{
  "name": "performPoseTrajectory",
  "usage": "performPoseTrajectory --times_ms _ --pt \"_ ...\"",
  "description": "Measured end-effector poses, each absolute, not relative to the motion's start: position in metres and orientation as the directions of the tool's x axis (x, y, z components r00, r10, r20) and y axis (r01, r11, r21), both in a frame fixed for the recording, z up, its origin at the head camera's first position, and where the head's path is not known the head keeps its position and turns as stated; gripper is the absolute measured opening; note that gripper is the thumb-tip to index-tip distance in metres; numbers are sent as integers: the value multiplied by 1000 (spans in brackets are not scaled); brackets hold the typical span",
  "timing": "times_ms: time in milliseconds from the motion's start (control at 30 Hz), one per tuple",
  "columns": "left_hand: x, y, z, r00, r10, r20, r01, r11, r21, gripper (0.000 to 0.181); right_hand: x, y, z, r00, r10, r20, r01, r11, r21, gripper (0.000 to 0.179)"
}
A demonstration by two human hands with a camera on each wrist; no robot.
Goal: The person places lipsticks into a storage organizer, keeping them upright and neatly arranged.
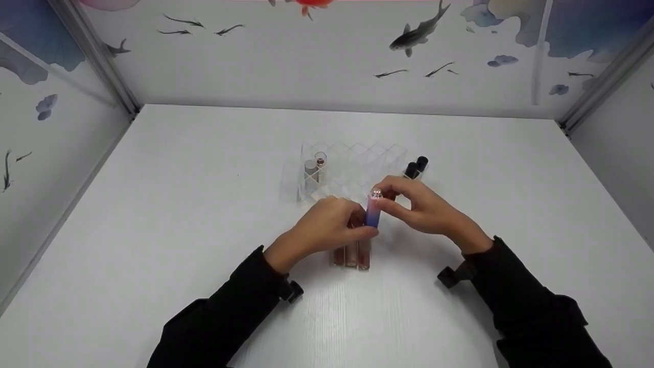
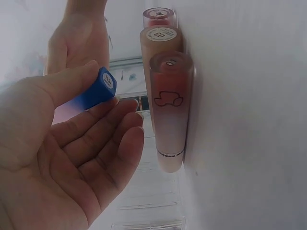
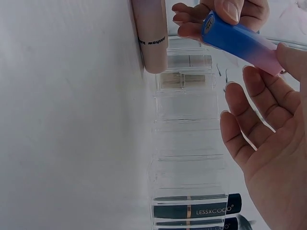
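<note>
With fingers of left hand (image 1: pixel 327 225) low, right hand (image 1: pixel 426 208) high, pinching lipstick (image 1: pixel 373 213) roughly upright, on near side of clear rack (image 1: pixel 356 162).

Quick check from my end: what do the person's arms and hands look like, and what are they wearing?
The left hand and right hand are bare, without gloves. The left sleeve and right sleeve are long, black and reach the wrists. A small black device sits under each wrist, left and right. No cables show.

Downward head and close wrist views share the blue-pink tube (image 1: pixel 373 211).
</note>
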State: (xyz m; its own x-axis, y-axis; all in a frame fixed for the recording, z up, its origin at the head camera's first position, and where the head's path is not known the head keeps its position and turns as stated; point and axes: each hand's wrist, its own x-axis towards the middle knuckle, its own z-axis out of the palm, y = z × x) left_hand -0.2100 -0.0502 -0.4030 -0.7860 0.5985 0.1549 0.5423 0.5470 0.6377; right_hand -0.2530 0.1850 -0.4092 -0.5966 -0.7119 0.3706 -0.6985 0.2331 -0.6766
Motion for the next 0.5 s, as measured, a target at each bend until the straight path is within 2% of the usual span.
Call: performPoseTrajectory --times_ms 267,500 --pt "-210 -49 -404 -782 608 137 540 552 635 27 -252 187 -406 -578 -720 384 -709 210 -674 23" --pt "-211 -50 -405 -782 611 124 536 559 633 30 -254 188 -409 -592 -719 365 -698 230 -678 18"
